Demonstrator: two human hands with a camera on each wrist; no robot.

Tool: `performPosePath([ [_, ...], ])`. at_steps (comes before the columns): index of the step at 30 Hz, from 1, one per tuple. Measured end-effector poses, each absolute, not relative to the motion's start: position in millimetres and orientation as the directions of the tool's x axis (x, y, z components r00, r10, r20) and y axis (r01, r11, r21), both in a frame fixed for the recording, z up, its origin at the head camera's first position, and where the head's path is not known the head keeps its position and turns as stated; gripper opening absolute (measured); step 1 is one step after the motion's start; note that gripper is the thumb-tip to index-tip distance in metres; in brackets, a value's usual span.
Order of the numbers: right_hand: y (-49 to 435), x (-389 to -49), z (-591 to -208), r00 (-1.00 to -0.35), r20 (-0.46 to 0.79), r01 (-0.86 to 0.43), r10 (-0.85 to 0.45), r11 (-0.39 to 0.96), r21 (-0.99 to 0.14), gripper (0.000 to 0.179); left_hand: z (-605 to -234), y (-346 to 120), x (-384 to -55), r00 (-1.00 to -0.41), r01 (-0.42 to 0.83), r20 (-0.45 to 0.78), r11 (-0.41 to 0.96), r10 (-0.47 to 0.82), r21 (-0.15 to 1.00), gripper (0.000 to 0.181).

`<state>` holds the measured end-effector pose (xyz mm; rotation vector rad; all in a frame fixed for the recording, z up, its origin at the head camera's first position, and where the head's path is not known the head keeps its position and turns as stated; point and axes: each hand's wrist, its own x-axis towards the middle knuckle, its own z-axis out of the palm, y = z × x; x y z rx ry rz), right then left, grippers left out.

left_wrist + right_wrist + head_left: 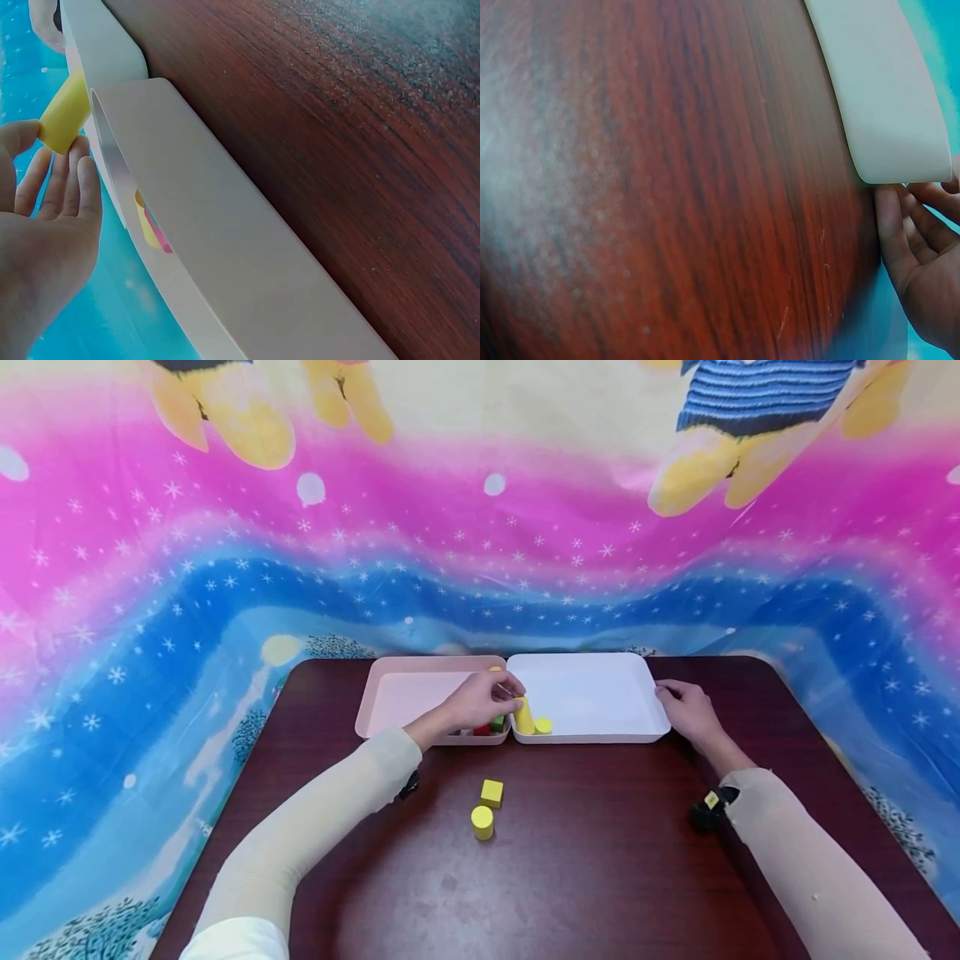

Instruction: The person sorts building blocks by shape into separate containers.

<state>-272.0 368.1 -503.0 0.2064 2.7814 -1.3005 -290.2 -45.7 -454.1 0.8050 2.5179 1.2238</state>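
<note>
My left hand (483, 700) pinches a yellow cylinder block (523, 717) between thumb and fingers, over the left end of the white tray (585, 693). In the left wrist view the cylinder tilts above the tray rims, thumb on one side. Beside it, a small yellow block (543, 725) lies in the white tray. At that tray's right end my right hand (692, 714) holds the rim; the right wrist view shows the thumb against the end wall, other fingertips partly hidden. Two more yellow blocks stand on the table: a cube (491, 793) and a cylinder (482, 822).
A pink tray (397, 693) adjoins the white one on the left. Red, green and yellow blocks lie at its right end, partly hidden by my left hand. Both trays stand near the far edge of the dark wooden table (585, 843), before a patterned cloth (480, 543).
</note>
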Motion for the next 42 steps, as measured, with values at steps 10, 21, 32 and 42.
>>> performPosePath([
  [10, 367.8, -273.5, -505.0, -0.991, -0.093, 0.135, 0.1, 0.639, -0.757, 0.064, -457.5, -40.7, -293.7, -0.803, 0.44, 0.055, 0.527, 0.594, 0.727, 0.019],
  [21, 369.4, -273.6, -505.7, -0.992, -0.089, 0.128, 0.093, 0.642, -0.756, 0.065, -457.1, -36.0, -293.2, -0.78, 0.497, 0.044, 0.576, 0.624, 0.649, 0.022],
  [32, 368.1, -271.5, -505.7, -0.992, -0.087, 0.123, 0.088, 0.643, -0.756, 0.065, -460.0, -30.4, -293.5, -0.745, 0.571, 0.037, 0.609, 0.666, 0.55, 0.028],
  [42, 367.8, -271.9, -505.8, -0.992, -0.083, 0.124, 0.095, 0.638, -0.76, 0.064, -459.9, -31.2, -294.0, -0.755, 0.566, 0.052, 0.61, 0.653, 0.555, 0.028],
])
